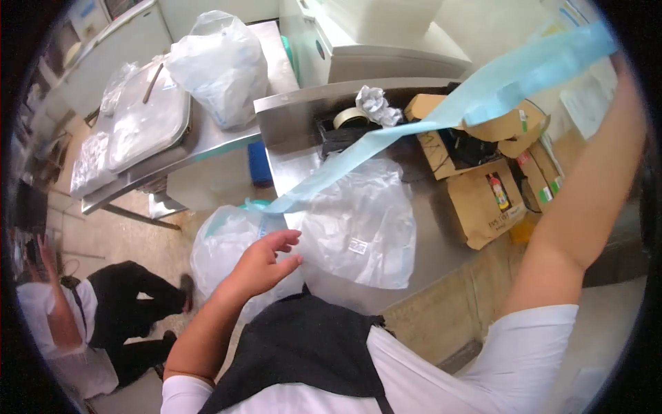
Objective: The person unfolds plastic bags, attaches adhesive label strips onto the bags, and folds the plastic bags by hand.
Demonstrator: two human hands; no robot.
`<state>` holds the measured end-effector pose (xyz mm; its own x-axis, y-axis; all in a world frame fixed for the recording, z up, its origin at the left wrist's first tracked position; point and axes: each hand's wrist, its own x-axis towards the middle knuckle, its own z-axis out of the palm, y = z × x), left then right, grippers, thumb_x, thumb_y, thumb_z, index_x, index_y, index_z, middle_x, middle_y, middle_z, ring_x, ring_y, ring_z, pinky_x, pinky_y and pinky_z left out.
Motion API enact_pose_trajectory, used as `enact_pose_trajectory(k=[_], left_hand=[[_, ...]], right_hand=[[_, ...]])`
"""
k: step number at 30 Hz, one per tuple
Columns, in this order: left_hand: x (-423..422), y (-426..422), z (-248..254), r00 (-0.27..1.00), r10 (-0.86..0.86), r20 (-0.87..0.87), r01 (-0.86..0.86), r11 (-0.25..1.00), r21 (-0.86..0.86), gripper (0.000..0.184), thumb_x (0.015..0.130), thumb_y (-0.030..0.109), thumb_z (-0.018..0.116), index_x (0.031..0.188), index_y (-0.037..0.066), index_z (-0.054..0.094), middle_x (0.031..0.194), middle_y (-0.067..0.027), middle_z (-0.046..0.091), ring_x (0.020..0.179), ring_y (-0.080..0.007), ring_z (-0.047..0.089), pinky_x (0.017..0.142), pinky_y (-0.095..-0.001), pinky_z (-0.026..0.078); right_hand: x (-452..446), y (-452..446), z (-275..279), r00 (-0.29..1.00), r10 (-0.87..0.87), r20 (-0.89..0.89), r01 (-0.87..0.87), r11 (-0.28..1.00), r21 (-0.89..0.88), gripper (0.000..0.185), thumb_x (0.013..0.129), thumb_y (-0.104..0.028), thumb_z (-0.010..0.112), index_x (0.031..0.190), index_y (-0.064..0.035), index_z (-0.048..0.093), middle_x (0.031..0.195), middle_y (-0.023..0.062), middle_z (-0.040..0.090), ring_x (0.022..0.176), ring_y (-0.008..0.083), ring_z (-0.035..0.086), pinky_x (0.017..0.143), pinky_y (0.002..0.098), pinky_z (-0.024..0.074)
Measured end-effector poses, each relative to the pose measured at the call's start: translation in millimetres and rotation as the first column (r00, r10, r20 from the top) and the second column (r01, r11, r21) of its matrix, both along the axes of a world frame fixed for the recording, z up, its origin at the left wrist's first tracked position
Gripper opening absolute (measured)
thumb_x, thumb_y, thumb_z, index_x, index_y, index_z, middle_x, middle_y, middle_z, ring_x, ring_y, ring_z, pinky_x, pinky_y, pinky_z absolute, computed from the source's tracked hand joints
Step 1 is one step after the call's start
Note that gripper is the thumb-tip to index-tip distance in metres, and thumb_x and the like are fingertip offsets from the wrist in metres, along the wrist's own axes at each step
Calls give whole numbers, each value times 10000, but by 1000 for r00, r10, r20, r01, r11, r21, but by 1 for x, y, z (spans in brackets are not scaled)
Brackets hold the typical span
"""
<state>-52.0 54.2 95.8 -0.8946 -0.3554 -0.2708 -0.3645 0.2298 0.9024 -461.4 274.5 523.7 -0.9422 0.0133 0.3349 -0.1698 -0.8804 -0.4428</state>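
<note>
A long light-blue plastic strip [372, 141] stretches from the upper right down to a clear plastic bag [227, 248] at the lower left. My right hand [620, 63], raised at the right edge, is at the strip's upper end; its fingers are hidden. Near the strip's lower end is my left hand [269, 261], its thumb and fingers apart and nothing between them. Beside it, a clear bag with a small printed label [365, 228] lies on the steel table [420, 276].
Behind are an open cardboard box [483, 207], a tape roll [350, 117] and crumpled foil [378, 105]. A side table holds a stuffed white bag [224, 69] and a lidded tray [152, 114]. Another person [103, 310] sits at the lower left.
</note>
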Motion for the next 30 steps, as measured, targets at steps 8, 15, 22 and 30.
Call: enact_pose_trajectory(k=[8, 15, 22, 30], left_hand=[[-3, 18, -11, 985, -104, -137, 42, 917, -398, 588, 775, 221, 771, 1288, 51, 540, 1195, -162, 606, 1076, -283, 611, 909, -378, 497], [-72, 34, 66, 846, -271, -458, 179, 955, -235, 1188, 648, 361, 871, 1512, 51, 117, 1401, -218, 446, 1008, -291, 633, 851, -373, 515], [-151, 81, 86, 794, -152, -589, 245, 966, 80, 749, 786, 241, 761, 1389, 11, 381, 1026, -141, 647, 744, -193, 616, 696, -334, 504], [-174, 54, 110, 797, -237, -556, 538, 696, 476, 205, 939, 207, 533, 1049, 62, 627, 884, -32, 667, 761, -111, 637, 637, -273, 501]], right_hand=[[-26, 30, 90, 974, 179, -138, -194, 976, -102, 247, 916, -249, 450, 974, -94, 633, 910, 63, 656, 838, 208, 629, 698, 391, 506], [94, -26, 29, 825, 527, -207, -472, 842, 263, 291, 948, -273, 422, 990, -74, 630, 781, 45, 602, 697, 176, 574, 611, 348, 459], [207, -73, 2, 544, 814, -205, -615, 552, 563, 338, 979, -298, 393, 1005, -55, 627, 652, 27, 548, 556, 144, 519, 524, 305, 412], [149, 2, -48, 470, 874, -121, -535, 391, 749, 383, 994, -286, 376, 1163, -3, 571, 698, 38, 596, 460, 103, 484, 450, 273, 387]])
